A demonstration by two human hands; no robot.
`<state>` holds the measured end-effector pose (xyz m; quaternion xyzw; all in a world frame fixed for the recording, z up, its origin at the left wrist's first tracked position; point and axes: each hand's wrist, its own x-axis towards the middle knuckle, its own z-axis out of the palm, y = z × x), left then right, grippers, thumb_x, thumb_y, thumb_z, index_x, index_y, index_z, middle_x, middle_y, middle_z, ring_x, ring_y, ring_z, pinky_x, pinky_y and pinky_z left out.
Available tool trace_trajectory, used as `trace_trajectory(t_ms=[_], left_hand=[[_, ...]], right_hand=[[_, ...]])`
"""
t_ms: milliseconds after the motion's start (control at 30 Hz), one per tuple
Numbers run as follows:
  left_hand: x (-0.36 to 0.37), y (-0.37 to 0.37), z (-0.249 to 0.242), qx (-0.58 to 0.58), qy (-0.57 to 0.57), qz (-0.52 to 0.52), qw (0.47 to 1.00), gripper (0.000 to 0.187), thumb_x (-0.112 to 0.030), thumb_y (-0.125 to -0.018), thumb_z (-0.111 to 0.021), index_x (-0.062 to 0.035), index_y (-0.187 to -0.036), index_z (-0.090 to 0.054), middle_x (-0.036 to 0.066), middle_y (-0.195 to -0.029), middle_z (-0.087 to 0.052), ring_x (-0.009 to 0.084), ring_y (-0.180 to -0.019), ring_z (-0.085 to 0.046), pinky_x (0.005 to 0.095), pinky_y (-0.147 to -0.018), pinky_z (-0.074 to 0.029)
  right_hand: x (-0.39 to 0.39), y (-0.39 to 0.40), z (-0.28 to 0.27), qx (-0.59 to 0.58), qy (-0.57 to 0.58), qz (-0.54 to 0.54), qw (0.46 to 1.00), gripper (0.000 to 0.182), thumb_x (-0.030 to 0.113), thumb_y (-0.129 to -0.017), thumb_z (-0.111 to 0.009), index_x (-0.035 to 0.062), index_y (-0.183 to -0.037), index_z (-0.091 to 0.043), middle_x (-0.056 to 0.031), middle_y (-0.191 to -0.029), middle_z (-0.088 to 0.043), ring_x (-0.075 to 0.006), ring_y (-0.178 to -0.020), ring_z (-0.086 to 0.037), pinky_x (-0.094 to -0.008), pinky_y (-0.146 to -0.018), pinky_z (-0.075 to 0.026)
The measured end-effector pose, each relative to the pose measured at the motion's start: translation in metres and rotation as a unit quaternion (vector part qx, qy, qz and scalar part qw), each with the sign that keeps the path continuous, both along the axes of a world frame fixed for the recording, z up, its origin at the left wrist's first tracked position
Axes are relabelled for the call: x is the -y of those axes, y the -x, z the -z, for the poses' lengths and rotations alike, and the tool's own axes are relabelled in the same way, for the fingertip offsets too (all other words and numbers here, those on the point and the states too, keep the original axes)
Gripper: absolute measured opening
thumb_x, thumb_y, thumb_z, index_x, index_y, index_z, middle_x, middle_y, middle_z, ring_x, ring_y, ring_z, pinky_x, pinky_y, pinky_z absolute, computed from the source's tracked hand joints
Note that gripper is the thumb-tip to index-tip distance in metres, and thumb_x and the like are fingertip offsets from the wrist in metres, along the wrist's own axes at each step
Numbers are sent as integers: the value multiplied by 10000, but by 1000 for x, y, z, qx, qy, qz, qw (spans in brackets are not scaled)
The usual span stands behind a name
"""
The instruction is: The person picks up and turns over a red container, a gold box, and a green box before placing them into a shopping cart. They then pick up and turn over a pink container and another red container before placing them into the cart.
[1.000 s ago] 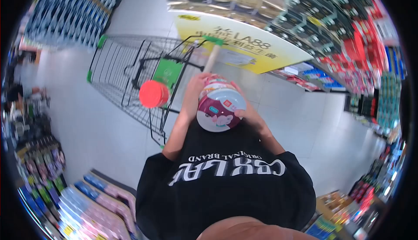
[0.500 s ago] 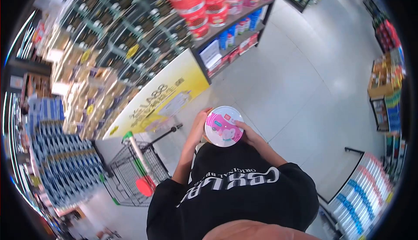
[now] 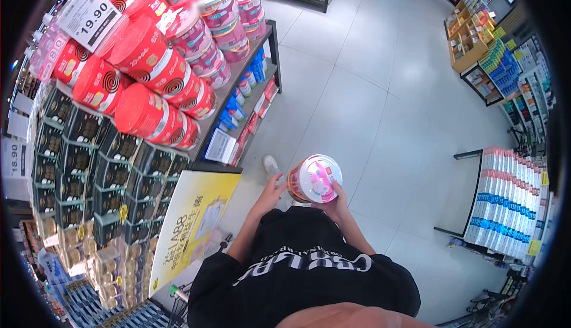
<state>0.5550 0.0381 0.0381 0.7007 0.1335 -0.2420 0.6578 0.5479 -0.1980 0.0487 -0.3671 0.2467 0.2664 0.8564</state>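
A round tub (image 3: 320, 179) with a white lid and a pink picture label is tilted in front of my black shirt, its printed side facing left. My right hand (image 3: 335, 203) grips it from the right and below, thumb on the lid's edge. Just left of the tub is my left hand (image 3: 272, 192), its fingers apart and close to the tub's side, not closed around it.
Red tubs (image 3: 143, 111) and pink tubs (image 3: 205, 45) are stacked on a shelf at upper left. Below stand dark boxed packs (image 3: 77, 161) and a yellow sign (image 3: 193, 227). A cart's edge (image 3: 178, 295) shows at lower left, and white-and-blue packs (image 3: 505, 200) at right.
The view has swung left, bringing the red and pink tubs nearer. My left hand has come away from the tub's side, and the tub is tilted more in my right hand.
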Motion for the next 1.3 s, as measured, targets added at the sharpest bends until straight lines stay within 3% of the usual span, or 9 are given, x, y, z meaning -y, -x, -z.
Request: trace_trajectory(t_ms=[100,200,300,400,633,833,1100,1200,1300], left_hand=[[-40,-31,57,183,-313,137,922,671,-414,-860,-585,-76,-1388,-346,203,-1279,-490,364,-1168,-486,449,-945,-411],[-83,-83,48,-6,-406,266,874,680,-409,-816,-617,-103,-1372,-372,240,-1260,-495,411,-1172,-471,496,-959,-395],[-128,-128,82,-93,-352,197,910,550,-409,-820,-612,-72,-1238,-495,233,-1127,-573,382,-1096,-532,469,-941,-413],[-159,-171,80,45,-385,135,912,496,-399,-838,-593,-45,-1180,-530,233,-1085,-590,391,-1043,-557,493,-888,-433],[-178,-223,78,42,-363,39,930,500,-394,-845,-582,-23,-1176,-521,231,-1111,-586,398,-1071,-541,498,-886,-425],[-161,-217,100,-25,-380,-26,924,554,-462,-843,-552,-70,-1232,-507,216,-1096,-597,405,-1027,-563,470,-892,-443],[-75,-203,93,-134,-388,-158,898,526,-474,-864,-541,-75,-1207,-528,234,-1045,-608,378,-1001,-581,450,-852,-474],[-34,-194,93,-146,-311,-155,926,459,-433,-888,-530,-70,-1169,-547,233,-1010,-619,389,-962,-590,458,-840,-467],[-6,-167,96,-113,-278,-169,939,447,-414,-889,-537,-61,-1163,-550,213,-1010,-627,374,-958,-595,440,-833,-464]], right_hand=[[-2,-61,13,2,45,34,998,636,561,-875,-469,103,-1311,-402,-123,-1229,-540,-288,-1005,-595,-454,-738,-542],[-5,-137,28,2,132,68,989,653,603,-840,-500,138,-1292,-422,-92,-1207,-543,-259,-1006,-561,-435,-763,-521],[-8,-221,15,30,199,78,977,654,601,-828,-523,146,-1287,-425,-83,-1210,-533,-255,-998,-549,-443,-763,-516],[-16,-309,-19,90,217,63,970,687,601,-820,-528,150,-1321,-397,-98,-1278,-475,-287,-1094,-488,-438,-771,-520],[-79,-523,-133,260,186,-30,947,568,514,-900,-481,98,-1281,-416,-101,-1241,-516,-229,-1100,-526,-398,-719,-557],[-167,-664,-186,315,225,-215,896,709,635,-853,-478,97,-1307,-393,-164,-1128,-589,-263,-898,-623,-377,-693,-563],[-208,-740,-155,467,425,-321,706,821,683,-861,-381,-24,-1253,-522,-154,-920,-651,-191,-806,-633,-295,-575,-519],[-185,-713,-95,538,296,-250,749,403,344,-975,-420,46,-1204,-565,-61,-843,-654,-122,-755,-607,-255,-605,-493],[-149,-652,20,393,241,-276,843,306,192,-977,-369,69,-1146,-592,-60,-816,-653,-113,-725,-610,-254,-609,-485]])
